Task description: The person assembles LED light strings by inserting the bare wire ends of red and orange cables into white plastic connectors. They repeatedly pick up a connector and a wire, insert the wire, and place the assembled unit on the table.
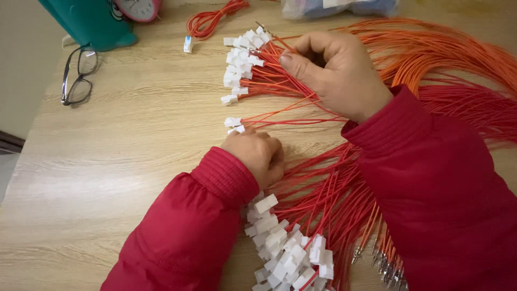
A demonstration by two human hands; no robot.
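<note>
On the pale wooden tabletop (124, 161), the right hand (336, 73) is curled closed over a fan of thin red wires (280, 81) tipped with small white plastic connectors (239, 64), which spread toward nine o'clock. At seven o'clock from it, the left hand (258, 153) is fisted around more red wire, two white connectors poking out just above its knuckles. A second heap of white connectors (285, 253) lies at six o'clock — near the red sleeve (183, 231). Black-framed glasses (78, 75) rest at ten o'clock, beside a teal container (91, 21).
</note>
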